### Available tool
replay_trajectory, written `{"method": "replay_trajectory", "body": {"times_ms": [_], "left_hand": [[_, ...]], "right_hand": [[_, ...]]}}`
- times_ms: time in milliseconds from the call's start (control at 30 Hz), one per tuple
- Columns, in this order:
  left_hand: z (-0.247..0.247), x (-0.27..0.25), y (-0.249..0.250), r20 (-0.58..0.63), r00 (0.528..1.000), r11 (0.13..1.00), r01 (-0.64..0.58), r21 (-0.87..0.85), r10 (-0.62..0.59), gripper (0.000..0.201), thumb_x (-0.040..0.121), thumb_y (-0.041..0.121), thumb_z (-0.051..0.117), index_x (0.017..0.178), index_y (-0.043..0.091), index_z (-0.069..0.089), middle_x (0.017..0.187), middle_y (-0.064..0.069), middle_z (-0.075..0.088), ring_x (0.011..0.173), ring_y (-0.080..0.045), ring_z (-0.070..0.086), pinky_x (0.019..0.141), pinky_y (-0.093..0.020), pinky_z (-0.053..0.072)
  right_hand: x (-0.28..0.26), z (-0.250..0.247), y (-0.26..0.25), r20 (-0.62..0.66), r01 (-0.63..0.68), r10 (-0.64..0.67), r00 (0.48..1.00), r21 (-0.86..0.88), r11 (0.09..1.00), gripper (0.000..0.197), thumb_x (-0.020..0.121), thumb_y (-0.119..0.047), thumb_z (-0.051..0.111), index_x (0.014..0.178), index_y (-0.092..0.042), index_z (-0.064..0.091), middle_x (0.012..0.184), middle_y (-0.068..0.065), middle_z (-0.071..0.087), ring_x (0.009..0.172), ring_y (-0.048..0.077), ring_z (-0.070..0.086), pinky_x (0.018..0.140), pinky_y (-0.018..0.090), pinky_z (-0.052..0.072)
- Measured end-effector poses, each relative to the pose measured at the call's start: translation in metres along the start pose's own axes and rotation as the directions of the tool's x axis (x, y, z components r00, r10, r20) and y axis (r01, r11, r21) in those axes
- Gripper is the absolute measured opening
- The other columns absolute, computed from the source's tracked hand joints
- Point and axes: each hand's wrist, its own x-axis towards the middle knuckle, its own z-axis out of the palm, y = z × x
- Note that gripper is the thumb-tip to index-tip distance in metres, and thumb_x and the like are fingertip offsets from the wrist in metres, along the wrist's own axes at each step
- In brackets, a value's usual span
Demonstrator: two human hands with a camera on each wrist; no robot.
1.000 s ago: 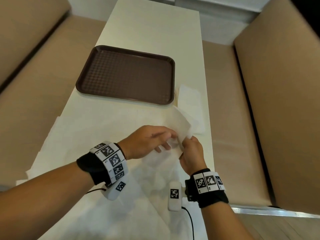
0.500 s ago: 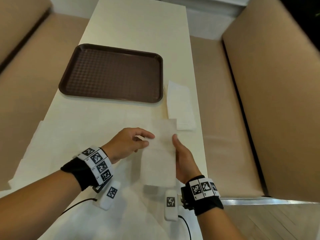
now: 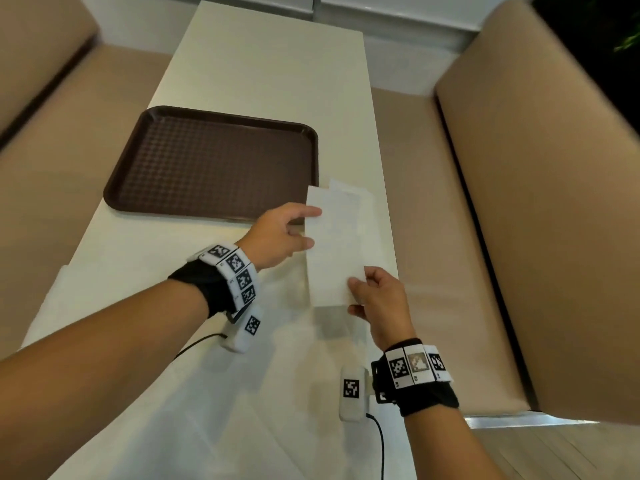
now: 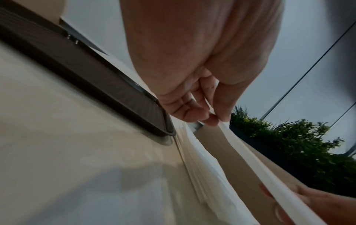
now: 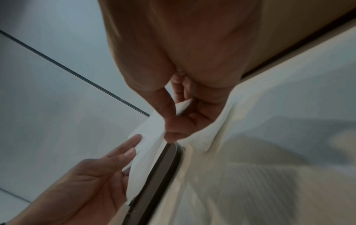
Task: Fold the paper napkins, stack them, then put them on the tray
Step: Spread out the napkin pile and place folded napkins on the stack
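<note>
A folded white napkin (image 3: 332, 247) hangs in the air above the table, held by both hands. My left hand (image 3: 282, 235) pinches its left edge near the far end; the left wrist view shows thumb and fingers closed on the paper (image 4: 240, 146). My right hand (image 3: 374, 294) pinches the near right corner (image 5: 181, 106). Beneath it, a stack of folded napkins (image 3: 363, 209) lies on the table by the right edge. The brown tray (image 3: 207, 168) sits empty to the left of the stack.
Unfolded white napkins (image 3: 214, 393) are spread over the near part of the cream table (image 3: 270, 64). Tan bench seats (image 3: 450, 237) run along both sides. The table's right edge is close to the stack.
Both hands have carried the folded napkin away from me and to the right, from the near table to above the stack beside the tray. The right hand now pinches its near corner.
</note>
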Motion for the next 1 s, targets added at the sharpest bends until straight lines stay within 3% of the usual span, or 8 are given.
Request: {"method": "replay_trajectory", "body": {"times_ms": [100, 200, 400, 467, 533, 667, 767, 1000], "left_hand": [[0.005, 0.030, 0.002, 0.012, 1.000, 0.996, 0.015, 0.083, -0.016, 0.053, 0.089, 0.004, 0.073, 0.135, 0.028, 0.060, 0.113, -0.003, 0.067, 0.070, -0.008, 0.058, 0.061, -0.014, 0.050], [0.009, 0.054, 0.005, 0.002, 1.000, 0.986, 0.025, 0.163, -0.026, 0.054, 0.089, 0.004, 0.072, 0.137, 0.024, 0.059, 0.121, -0.002, 0.064, 0.076, -0.007, 0.061, 0.068, -0.011, 0.048], [0.021, 0.090, 0.009, -0.021, 1.000, 0.961, 0.025, 0.276, -0.020, 0.053, 0.089, 0.006, 0.073, 0.138, 0.022, 0.059, 0.133, -0.006, 0.060, 0.120, -0.026, 0.059, 0.094, -0.028, 0.048], [0.026, 0.098, 0.006, -0.028, 1.000, 0.939, 0.019, 0.344, -0.010, 0.052, 0.088, 0.008, 0.074, 0.137, 0.021, 0.059, 0.137, 0.000, 0.055, 0.119, -0.025, 0.059, 0.100, -0.029, 0.047], [0.031, 0.104, 0.001, -0.023, 1.000, 0.904, 0.022, 0.427, -0.014, 0.053, 0.088, 0.012, 0.075, 0.137, 0.018, 0.058, 0.140, 0.001, 0.050, 0.114, -0.023, 0.060, 0.100, -0.029, 0.047], [0.038, 0.108, -0.009, -0.025, 0.999, 0.875, 0.048, 0.482, -0.041, 0.057, 0.087, 0.018, 0.078, 0.140, 0.014, 0.056, 0.141, -0.002, 0.049, 0.119, -0.023, 0.057, 0.102, -0.027, 0.043], [0.043, 0.108, -0.013, -0.036, 0.998, 0.868, 0.058, 0.492, -0.047, 0.058, 0.087, 0.020, 0.078, 0.140, 0.012, 0.056, 0.141, -0.004, 0.051, 0.122, -0.023, 0.056, 0.103, -0.028, 0.041], [0.040, 0.089, -0.009, 0.075, 0.997, 0.841, -0.024, 0.541, -0.020, 0.040, 0.100, 0.022, 0.060, 0.139, 0.021, 0.055, 0.146, 0.000, 0.053, 0.122, -0.020, 0.057, 0.104, -0.031, 0.045]], "right_hand": [[0.022, -0.003, -0.008, -0.105, 0.064, -0.065, 0.992, -0.007, 0.998, 0.018, 0.096, -0.006, 0.065, 0.113, -0.011, 0.062, 0.095, 0.008, 0.072, 0.068, 0.012, 0.067, 0.060, 0.031, 0.059], [0.040, -0.004, -0.011, -0.175, 0.104, -0.109, 0.978, -0.040, 0.994, 0.025, 0.096, -0.010, 0.067, 0.118, -0.015, 0.057, 0.087, 0.007, 0.067, 0.052, 0.007, 0.065, 0.068, 0.039, 0.061], [0.063, -0.007, -0.011, -0.236, 0.179, -0.205, 0.950, -0.128, 0.976, 0.020, 0.096, -0.013, 0.064, 0.113, -0.022, 0.057, 0.086, 0.019, 0.069, 0.049, 0.011, 0.065, 0.057, 0.028, 0.054], [0.068, -0.006, -0.010, -0.251, 0.158, -0.191, 0.949, -0.146, 0.977, 0.021, 0.097, -0.016, 0.065, 0.116, -0.020, 0.058, 0.089, 0.015, 0.066, 0.059, 0.013, 0.068, 0.054, 0.021, 0.051], [0.069, -0.005, -0.009, -0.274, 0.163, -0.232, 0.933, -0.252, 0.954, 0.027, 0.095, -0.023, 0.069, 0.120, -0.021, 0.059, 0.103, 0.003, 0.058, 0.092, 0.017, 0.067, 0.065, 0.014, 0.047], [0.063, -0.002, -0.003, -0.152, 0.266, -0.404, 0.902, -0.541, 0.798, 0.051, 0.088, -0.043, 0.073, 0.136, -0.032, 0.058, 0.147, -0.003, 0.034, 0.138, 0.021, 0.031, 0.104, 0.037, 0.043], [0.057, 0.004, 0.000, -0.003, 0.286, -0.420, 0.907, -0.727, 0.624, 0.063, 0.087, -0.055, 0.069, 0.144, -0.037, 0.053, 0.164, -0.005, 0.019, 0.149, 0.022, 0.014, 0.113, 0.054, 0.032], [0.065, 0.007, 0.006, 0.137, 0.221, -0.205, 0.969, -0.854, 0.472, 0.057, 0.092, -0.048, 0.064, 0.146, -0.039, 0.049, 0.167, -0.003, 0.019, 0.153, 0.026, 0.010, 0.118, 0.051, 0.020]]}}
